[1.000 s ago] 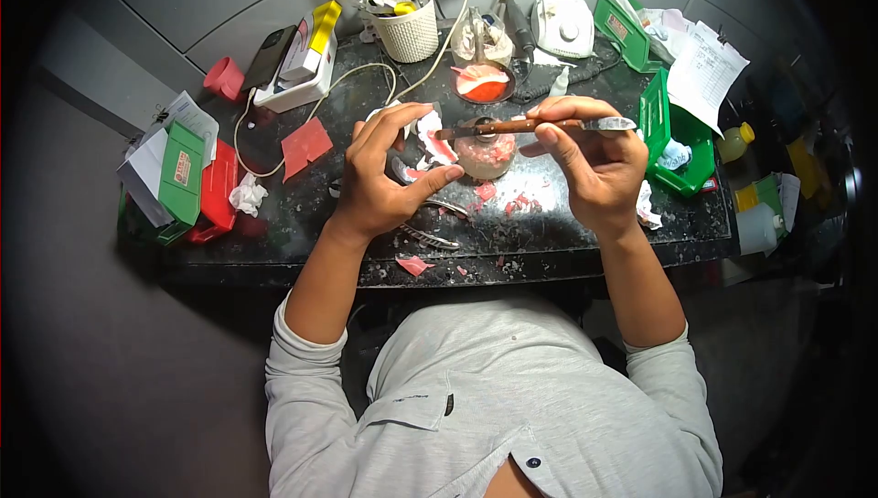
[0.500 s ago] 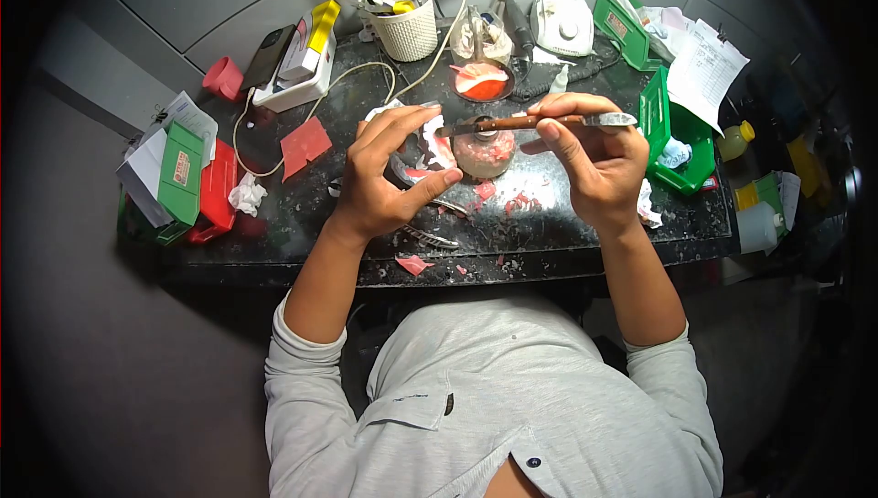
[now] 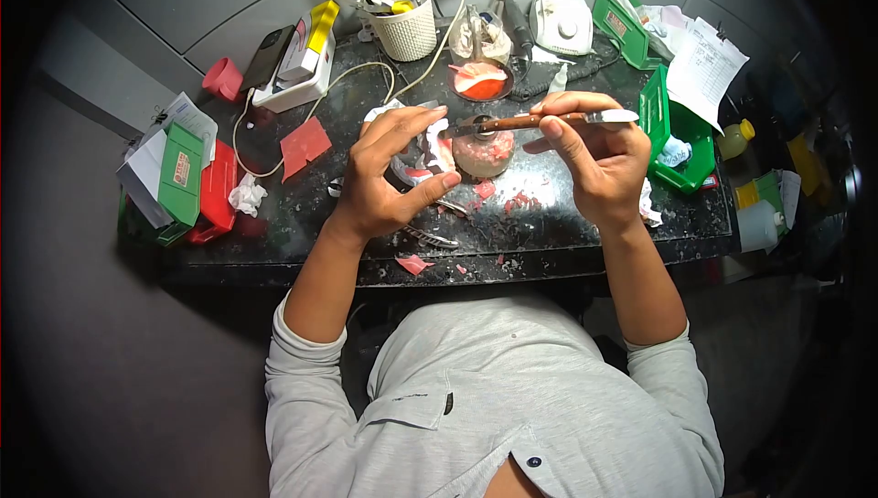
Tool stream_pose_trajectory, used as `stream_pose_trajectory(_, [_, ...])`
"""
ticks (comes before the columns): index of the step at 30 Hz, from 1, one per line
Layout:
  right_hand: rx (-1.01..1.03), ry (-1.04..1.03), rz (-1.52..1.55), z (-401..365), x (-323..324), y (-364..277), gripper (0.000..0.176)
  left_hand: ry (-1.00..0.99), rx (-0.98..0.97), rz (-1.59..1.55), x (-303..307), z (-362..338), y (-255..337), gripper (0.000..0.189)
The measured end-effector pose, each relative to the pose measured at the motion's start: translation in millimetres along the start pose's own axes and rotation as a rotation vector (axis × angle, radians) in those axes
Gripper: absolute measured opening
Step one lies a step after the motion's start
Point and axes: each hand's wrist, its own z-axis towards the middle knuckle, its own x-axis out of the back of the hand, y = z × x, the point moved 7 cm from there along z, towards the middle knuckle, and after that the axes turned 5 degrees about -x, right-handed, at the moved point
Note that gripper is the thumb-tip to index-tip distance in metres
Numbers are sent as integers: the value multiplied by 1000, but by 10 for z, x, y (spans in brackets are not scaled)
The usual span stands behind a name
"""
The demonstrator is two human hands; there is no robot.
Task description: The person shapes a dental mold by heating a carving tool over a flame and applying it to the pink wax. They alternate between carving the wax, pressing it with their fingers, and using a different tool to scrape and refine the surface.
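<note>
My left hand (image 3: 389, 160) is closed around a white and pink dental cast (image 3: 437, 146), its thumb and fingers gripping opposite edges. Part of the cast is hidden by the palm. Between the fingertips of my right hand (image 3: 594, 150) lies a wax knife (image 3: 521, 122) with a brown handle, held almost level. Its dark blade end points left and meets the cast's edge in this view. Just under the knife stands a round, wax-spattered spirit burner (image 3: 485, 155) with a metal neck. A metal hand tool (image 3: 430, 237) rests on the table below my left hand.
Pink wax scraps (image 3: 414, 264) litter the black table (image 3: 549, 256). A pink wax sheet (image 3: 305, 147) lies left. Behind the burner is a dish of red wax (image 3: 481, 82). Green boxes (image 3: 681, 150) stand right, a wicker cup (image 3: 405, 32) at the back. A cable (image 3: 366, 68) crosses the table.
The cast has turned slightly in my left hand, and the wax knife has tilted a little along its length. Both hands stay in nearly the same place.
</note>
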Motion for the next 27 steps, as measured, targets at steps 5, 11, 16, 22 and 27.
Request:
stream_pose_trajectory(5, [-16, -7, 60, 17, 79, -9, 13, 37, 61, -123, 24, -4, -46, 65])
stream_pose_trajectory(11, [-109, 162, -47, 121, 397, 108, 12, 10, 106, -123, 8, -16, -85, 66])
stream_pose_trajectory(16, [-145, 210, -82, 118, 440, 185, 12, 1, 104, -118, -15, -14, -86, 66])
stream_pose_trajectory(22, [-198, 180, 11, 115, 443, 246, 13, -19, 117, -127, -26, -8, -70, 64])
stream_pose_trajectory(27, [-273, 57, 193, 96, 295, 322, 15, -8, 140, -146, -53, -28, -115, 65])
